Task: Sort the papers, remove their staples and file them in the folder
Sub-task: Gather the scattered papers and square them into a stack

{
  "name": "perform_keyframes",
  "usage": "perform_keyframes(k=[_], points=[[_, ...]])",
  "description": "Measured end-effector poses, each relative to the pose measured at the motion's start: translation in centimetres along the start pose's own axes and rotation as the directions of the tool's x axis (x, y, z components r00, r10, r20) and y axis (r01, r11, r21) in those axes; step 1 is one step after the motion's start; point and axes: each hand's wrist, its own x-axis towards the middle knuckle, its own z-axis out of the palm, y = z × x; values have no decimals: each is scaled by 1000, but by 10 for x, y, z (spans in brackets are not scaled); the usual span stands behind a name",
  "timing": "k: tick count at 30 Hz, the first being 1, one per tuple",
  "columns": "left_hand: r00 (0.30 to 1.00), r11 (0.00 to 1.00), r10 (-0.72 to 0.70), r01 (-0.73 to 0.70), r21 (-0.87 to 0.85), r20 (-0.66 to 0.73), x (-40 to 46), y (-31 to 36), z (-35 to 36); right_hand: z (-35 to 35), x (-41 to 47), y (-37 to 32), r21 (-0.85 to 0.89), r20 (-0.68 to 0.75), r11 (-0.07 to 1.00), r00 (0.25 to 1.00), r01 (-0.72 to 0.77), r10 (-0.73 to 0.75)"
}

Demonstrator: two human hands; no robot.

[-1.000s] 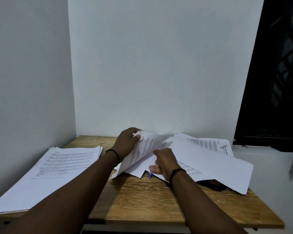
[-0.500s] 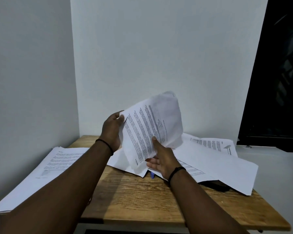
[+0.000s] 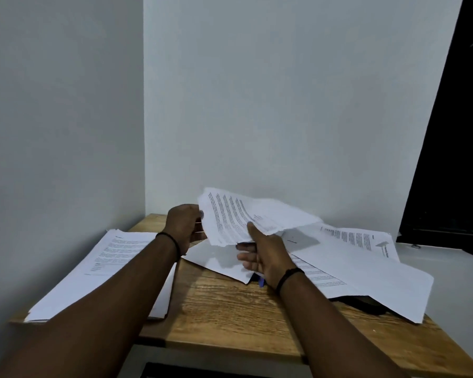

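Observation:
I hold a printed set of papers [image 3: 238, 216] above the wooden table [image 3: 230, 309]. My left hand [image 3: 183, 225] grips its left edge. My right hand [image 3: 260, 252] pinches its lower edge, thumb on top and fingers beneath. The sheets tilt flat toward the right, over a loose heap of white papers [image 3: 352, 268] spread across the table's right side. A neat stack of printed papers [image 3: 104, 268] lies on the left side of the table. A blue thing [image 3: 261, 281] peeks out from under the heap by my right wrist. No staple can be made out.
A dark object [image 3: 366, 305] lies partly hidden under the heap's front right corner. White walls close the table in at the left and back. A white ledge [image 3: 448, 282] and a dark window [image 3: 453, 159] are to the right. Bare wood shows along the front edge.
The held papers came up off the heap to near upright, and have now tipped down flatter and to the right. Both hands kept their hold.

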Motion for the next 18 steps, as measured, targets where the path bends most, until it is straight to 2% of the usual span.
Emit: perform_keyframes(k=[1,3,4,5,7,9,10,11,12,14,15,17,18], points=[[996,997,57,-53,60,-69,5,2,-2,-1,-6,-1,-149,91,988,995,-29,43],[962,948,222,-174,265,-159,13,6,-6,-2,-18,-6,-454,229,890,961,-38,158],[938,901,303,-224,373,-168,15,10,-8,-1,-22,-10,-556,253,831,951,-5,175],[911,842,379,-269,467,-159,14,15,-9,2,-24,-13,-618,248,784,961,63,118],[851,715,519,-381,586,-81,12,24,-10,5,-14,-18,-697,173,663,961,274,-215],[793,605,609,-492,626,34,9,35,-12,4,-4,-26,-773,35,502,816,388,-577],[763,561,639,-548,620,96,7,40,-12,1,1,-31,-810,-1,431,734,397,-679],[729,516,667,-600,612,152,6,46,-13,-2,7,-36,-844,-7,370,682,389,-731],[698,471,688,-638,609,200,2,51,-15,-6,12,-39,-871,8,324,673,368,-740],[642,408,725,-692,596,250,-4,63,-15,-13,19,-45,-896,33,293,709,333,-705],[616,384,743,-711,589,260,-7,70,-14,-17,22,-46,-885,43,314,731,344,-681],[545,315,801,-734,601,246,-9,80,-16,-20,22,-46,-813,55,411,756,413,-652],[484,252,846,-732,633,222,-9,82,-18,-20,20,-47,-767,58,452,751,455,-658]])
